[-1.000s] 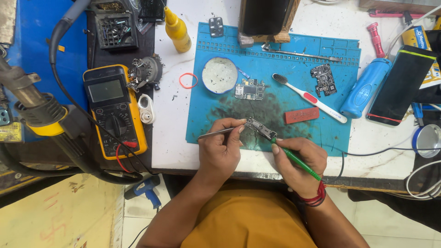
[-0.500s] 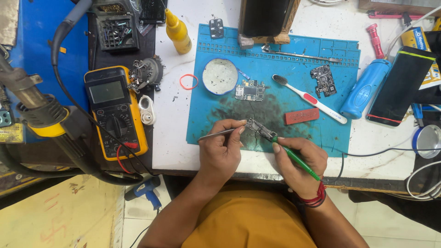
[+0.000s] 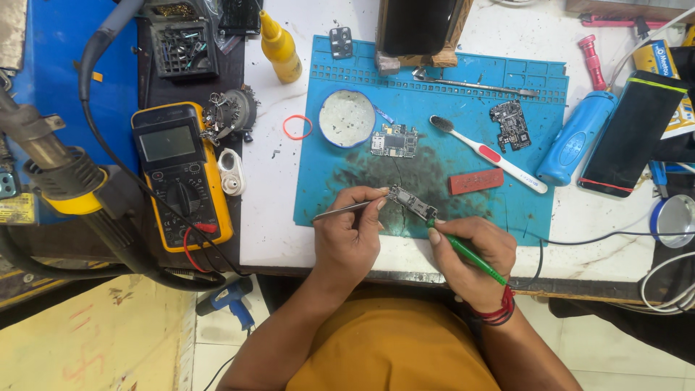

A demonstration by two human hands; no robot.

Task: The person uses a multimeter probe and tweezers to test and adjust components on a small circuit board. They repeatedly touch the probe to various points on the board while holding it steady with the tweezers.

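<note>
The left hand (image 3: 351,239) pinches metal tweezers (image 3: 344,210) and the right hand (image 3: 470,257) grips a green-handled tool (image 3: 470,257), its tip hidden at a small circuit board (image 3: 411,203) on the blue mat (image 3: 434,108). At twelve o'clock lies another board (image 3: 394,141); at two, a toothbrush (image 3: 489,154).

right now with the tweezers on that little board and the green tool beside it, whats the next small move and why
Probably ease the green tool tip onto the small circuit board. The left hand pinches the board's end with metal tweezers over the blue mat, and the right hand holds the tool with its tip at the board's near edge, so the board looks steadied for work.
</note>
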